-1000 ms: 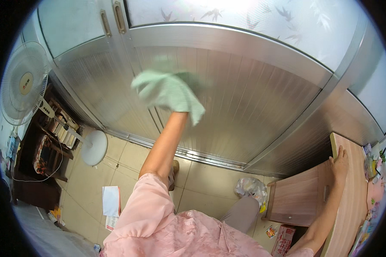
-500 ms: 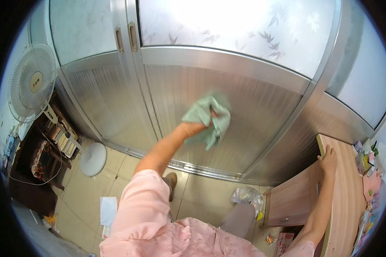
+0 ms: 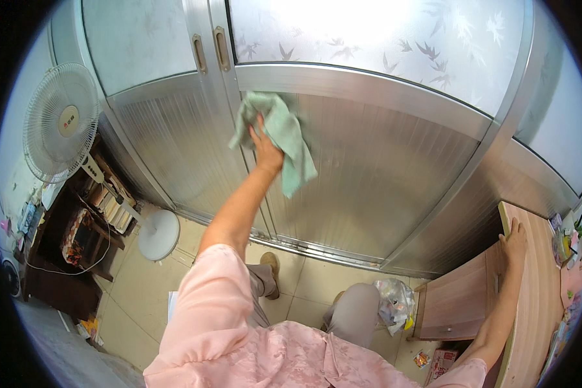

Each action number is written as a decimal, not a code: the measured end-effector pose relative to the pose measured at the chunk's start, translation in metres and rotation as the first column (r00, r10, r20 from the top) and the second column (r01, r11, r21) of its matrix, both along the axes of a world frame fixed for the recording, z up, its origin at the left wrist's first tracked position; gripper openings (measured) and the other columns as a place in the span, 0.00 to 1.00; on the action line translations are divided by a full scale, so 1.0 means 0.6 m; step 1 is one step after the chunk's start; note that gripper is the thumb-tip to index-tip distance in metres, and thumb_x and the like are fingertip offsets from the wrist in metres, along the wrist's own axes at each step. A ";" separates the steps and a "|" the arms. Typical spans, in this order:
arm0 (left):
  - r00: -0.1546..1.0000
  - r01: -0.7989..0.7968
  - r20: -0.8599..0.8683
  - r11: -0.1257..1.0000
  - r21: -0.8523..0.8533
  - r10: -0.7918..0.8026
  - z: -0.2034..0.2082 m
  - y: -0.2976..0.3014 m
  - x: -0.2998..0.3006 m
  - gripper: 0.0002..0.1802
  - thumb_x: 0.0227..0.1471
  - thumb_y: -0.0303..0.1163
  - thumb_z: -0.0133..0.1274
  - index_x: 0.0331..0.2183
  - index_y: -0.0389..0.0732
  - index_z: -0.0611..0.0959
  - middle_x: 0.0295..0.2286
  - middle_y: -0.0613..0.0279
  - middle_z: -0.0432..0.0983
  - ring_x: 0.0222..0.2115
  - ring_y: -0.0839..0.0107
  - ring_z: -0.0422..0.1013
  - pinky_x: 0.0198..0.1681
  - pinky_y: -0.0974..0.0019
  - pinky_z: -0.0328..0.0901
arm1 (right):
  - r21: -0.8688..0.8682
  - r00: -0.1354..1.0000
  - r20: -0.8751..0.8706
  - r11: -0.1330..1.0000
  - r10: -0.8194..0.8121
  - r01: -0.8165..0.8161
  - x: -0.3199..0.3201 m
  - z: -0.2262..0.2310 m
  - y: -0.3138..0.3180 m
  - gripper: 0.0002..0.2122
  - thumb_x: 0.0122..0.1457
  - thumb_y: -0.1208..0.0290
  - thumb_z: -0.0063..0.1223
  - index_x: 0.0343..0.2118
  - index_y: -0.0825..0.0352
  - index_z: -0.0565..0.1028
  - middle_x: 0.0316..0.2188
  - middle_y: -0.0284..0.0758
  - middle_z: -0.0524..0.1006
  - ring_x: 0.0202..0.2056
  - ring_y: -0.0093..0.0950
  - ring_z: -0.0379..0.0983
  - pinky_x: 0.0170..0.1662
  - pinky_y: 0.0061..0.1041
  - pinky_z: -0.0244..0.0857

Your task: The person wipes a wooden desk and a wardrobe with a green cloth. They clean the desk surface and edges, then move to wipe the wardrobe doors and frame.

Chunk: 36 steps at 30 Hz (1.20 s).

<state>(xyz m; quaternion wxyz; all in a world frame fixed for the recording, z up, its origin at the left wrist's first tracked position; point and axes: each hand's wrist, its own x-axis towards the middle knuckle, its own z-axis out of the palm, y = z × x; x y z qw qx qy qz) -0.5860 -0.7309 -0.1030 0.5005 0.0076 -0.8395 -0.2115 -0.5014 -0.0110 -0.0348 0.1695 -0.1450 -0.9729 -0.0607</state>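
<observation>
A pale green cloth (image 3: 284,129) is under my left hand (image 3: 265,149), pressed against the ribbed lower panel (image 3: 375,174) of a metal-framed sliding door. The cloth reaches over the door's upright frame on its left side, and a loose end hangs down to the right of my wrist. My fingers point upward on the cloth. Off to the right, my right hand (image 3: 514,242) rests on the far end of a wooden desk top (image 3: 537,284). Its fingers lie stretched on the wood and it holds nothing.
A white standing fan (image 3: 61,123) is at the left, beside a dark shelf (image 3: 61,265) with papers. A clear plastic bag (image 3: 394,301) sits on the tiled floor near my knee, by the wooden cabinet (image 3: 456,301). Small items crowd the desk's right side.
My left hand has moved the cloth up and to the left across the panel, toward the upright door frame. My right hand remains on the desk. The view has shifted slightly.
</observation>
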 end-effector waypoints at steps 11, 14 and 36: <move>0.888 -0.451 -0.186 0.875 -0.178 0.420 0.038 -0.092 -0.014 0.33 0.54 0.42 0.48 0.59 0.45 0.63 0.63 0.59 0.50 0.64 0.48 0.40 0.62 0.35 0.33 | 0.008 0.999 -0.032 1.000 0.017 -0.017 0.002 -0.006 0.021 0.36 0.48 0.64 0.64 0.60 0.62 0.59 0.60 0.49 0.59 0.59 0.47 0.57 0.59 0.46 0.54; 0.819 -0.555 -0.244 0.825 -0.108 0.519 0.104 -0.251 -0.054 0.39 0.51 0.52 0.49 0.61 0.48 0.61 0.63 0.55 0.47 0.64 0.49 0.39 0.60 0.28 0.30 | 0.081 0.986 -0.115 0.990 0.124 -0.116 -0.024 -0.019 -0.032 0.37 0.48 0.65 0.64 0.60 0.64 0.58 0.60 0.49 0.59 0.59 0.48 0.57 0.60 0.46 0.53; 0.968 -0.222 -0.197 0.895 -0.388 0.155 -0.127 -0.193 0.006 0.34 0.47 0.57 0.52 0.54 0.53 0.72 0.58 0.58 0.57 0.65 0.45 0.37 0.52 0.19 0.37 | -0.655 0.140 0.665 0.662 0.734 -0.363 0.131 -0.651 -0.785 0.17 0.61 0.66 0.43 0.51 0.68 0.69 0.49 0.48 0.70 0.51 0.43 0.67 0.54 0.40 0.59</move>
